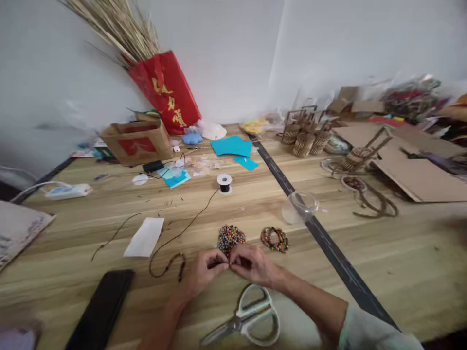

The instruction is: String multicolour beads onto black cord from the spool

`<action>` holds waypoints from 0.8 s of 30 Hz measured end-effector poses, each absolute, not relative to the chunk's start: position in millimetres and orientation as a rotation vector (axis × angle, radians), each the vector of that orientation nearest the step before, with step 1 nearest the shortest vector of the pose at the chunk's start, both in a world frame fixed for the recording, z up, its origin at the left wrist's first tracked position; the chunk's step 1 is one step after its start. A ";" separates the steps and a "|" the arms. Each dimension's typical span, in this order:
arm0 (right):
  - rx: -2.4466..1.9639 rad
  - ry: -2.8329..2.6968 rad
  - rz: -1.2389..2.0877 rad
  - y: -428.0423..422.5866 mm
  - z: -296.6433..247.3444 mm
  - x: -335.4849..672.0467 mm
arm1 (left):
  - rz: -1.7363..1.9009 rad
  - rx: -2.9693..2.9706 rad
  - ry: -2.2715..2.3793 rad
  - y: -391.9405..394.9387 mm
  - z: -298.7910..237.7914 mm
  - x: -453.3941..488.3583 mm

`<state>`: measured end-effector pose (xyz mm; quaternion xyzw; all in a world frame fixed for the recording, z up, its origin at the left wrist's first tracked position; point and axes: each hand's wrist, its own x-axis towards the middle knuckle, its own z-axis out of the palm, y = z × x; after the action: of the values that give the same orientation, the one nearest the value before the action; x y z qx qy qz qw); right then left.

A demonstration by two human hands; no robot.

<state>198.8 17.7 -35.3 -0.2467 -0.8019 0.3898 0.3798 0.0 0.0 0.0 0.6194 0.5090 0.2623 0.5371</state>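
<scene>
My left hand [206,272] and my right hand [255,265] meet fingertip to fingertip at the front middle of the table. Both are pinched closed on something too small to make out. Right behind them lies a heap of multicoloured beads [230,238]. To its right rests a coiled string of similar beads [274,239]. Left of my left hand curves a short beaded strand [175,262], joined to black cord [189,224] that leads back to a white spool [224,183]. White-handled scissors [255,316] lie close below my hands.
A black phone [102,308] and white paper [145,237] lie at left. A clear round container [302,204] stands right of the beads. Farther back are small woven baskets [304,143], cardboard [419,177], blue sheets [231,146], a paper bag [136,141] and a power strip [69,191].
</scene>
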 end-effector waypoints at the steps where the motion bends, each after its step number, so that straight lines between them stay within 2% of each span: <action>1: -0.629 -2.049 0.995 17.8 -34.7 198.4 | 0.625 1.485 1.216 -0.5 -1.2 -0.2; 24: -0.622 -2.075 1.009 17.2 -30.0 198.5 | 0.669 1.469 1.171 -1.9 -10.5 -0.4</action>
<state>198.5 17.2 -30.0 -0.2422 -0.8076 0.3927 0.3672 -0.4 -1.9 -10.5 0.6187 0.4932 0.2816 0.5428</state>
